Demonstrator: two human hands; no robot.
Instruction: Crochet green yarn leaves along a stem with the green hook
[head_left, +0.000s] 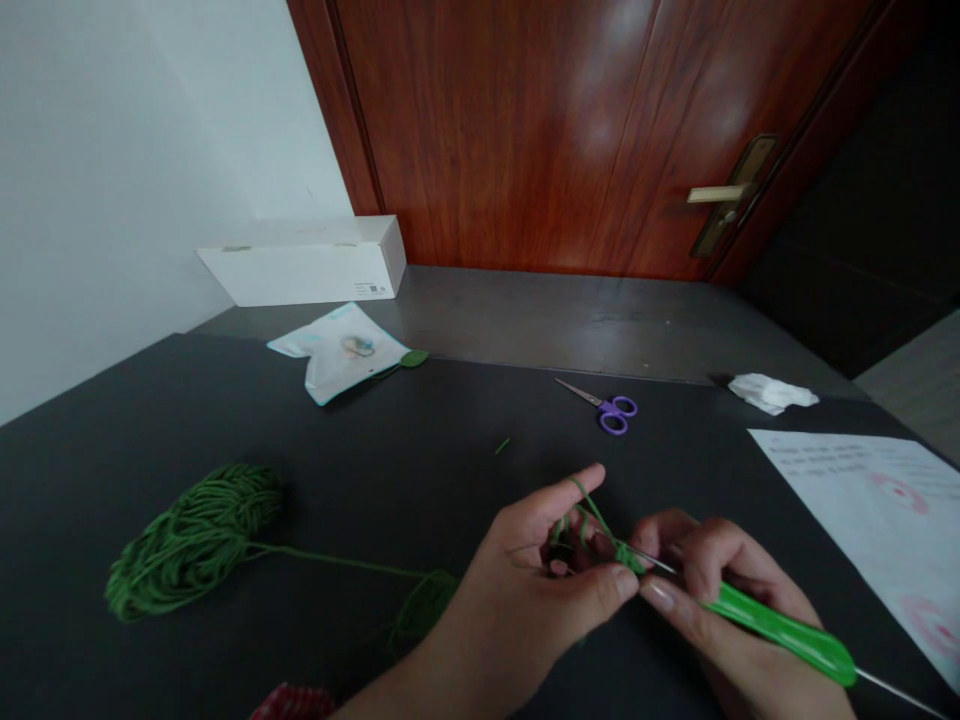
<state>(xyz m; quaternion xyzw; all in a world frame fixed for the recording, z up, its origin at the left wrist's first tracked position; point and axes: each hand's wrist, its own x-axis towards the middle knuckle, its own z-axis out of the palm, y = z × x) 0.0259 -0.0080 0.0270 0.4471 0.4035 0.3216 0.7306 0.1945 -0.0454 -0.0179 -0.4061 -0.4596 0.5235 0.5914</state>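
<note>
Our left fingers (pixel 577 490) pinch a small green crochet piece (pixel 624 556), our right fingers (pixel 667 600) grip the hook (pixel 780 630), and most yarn (pixel 191 540) remains wound

This looks like a room in a private home set up for handicraft, not a shop or a lab. A reddish wood-grain door (pixel 525 130) with a brass lever handle (pixel 718 194) meets a plain white wall (pixel 135 170), as an interior door in a flat or house would. The dark-topped bench (pixel 300 450) carries household craft items: a skein of green yarn (pixel 193 540), a crochet hook (pixel 780 628), purple-handled scissors (pixel 607 408) and a white cardboard box (pixel 304 262) nearby.
</note>
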